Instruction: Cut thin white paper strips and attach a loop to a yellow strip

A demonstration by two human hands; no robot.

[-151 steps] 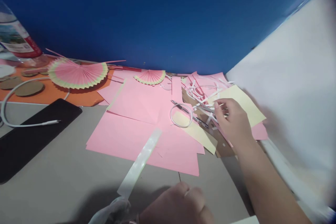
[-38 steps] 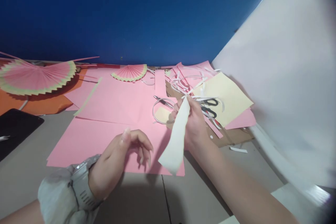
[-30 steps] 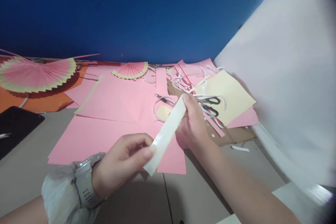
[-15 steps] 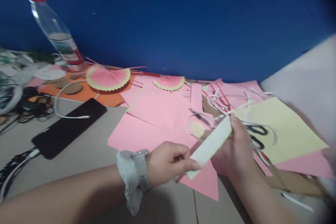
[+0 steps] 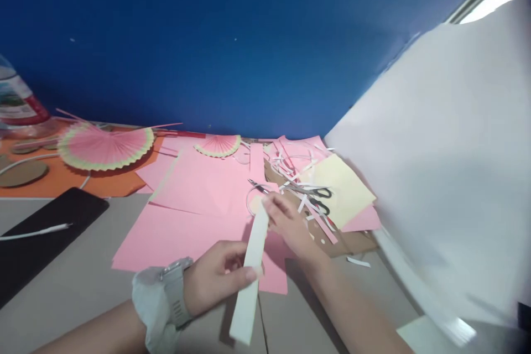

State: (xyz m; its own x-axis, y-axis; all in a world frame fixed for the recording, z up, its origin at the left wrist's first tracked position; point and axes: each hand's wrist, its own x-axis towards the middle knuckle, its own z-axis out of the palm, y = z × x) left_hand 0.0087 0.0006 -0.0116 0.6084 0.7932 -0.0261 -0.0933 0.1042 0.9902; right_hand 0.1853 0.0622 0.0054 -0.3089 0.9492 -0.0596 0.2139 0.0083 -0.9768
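A pale yellow-green folded paper strip (image 5: 251,287) slants between my two hands above the pink sheets. My left hand (image 5: 218,275), with a watch and a pale scrunchie at the wrist, pinches it around the middle, thumb on top. Closed on its far end is my right hand (image 5: 286,221), fingers partly turned away. Just beyond that end lie a pen (image 5: 258,186) and a loop of thin white cord. Black-handled scissors (image 5: 321,199) rest to the right among white and pink paper scraps.
Pink sheets (image 5: 182,235) cover the middle of the table. Two pleated pink fans, one larger (image 5: 105,149) and one smaller (image 5: 219,145), stand by the blue wall. A yellow sheet (image 5: 344,191) lies right, a black phone (image 5: 53,232) and a bottle (image 5: 19,99) left. A white panel (image 5: 448,121) rises at right.
The strip has turned from a diagonal to nearly upright in the view, and more of it shows below my left thumb. My view has shifted to the right.
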